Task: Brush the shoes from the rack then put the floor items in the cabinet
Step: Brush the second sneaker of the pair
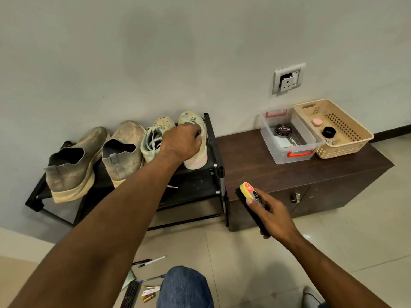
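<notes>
Shoe (196, 150) on rack (200, 181): left hand (181, 143) fingers curled gripping it; right hand (270, 215) clasps brush (250, 196); clear box (289, 155) holds polish tin (283, 130).

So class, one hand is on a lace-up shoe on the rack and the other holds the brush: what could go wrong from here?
1. The left hand grips the lace-up shoe at the rack's edge; lifting might snag its loose laces on the neighbouring shoe.
2. The pens on the floor by the knee could be knelt on.
</notes>
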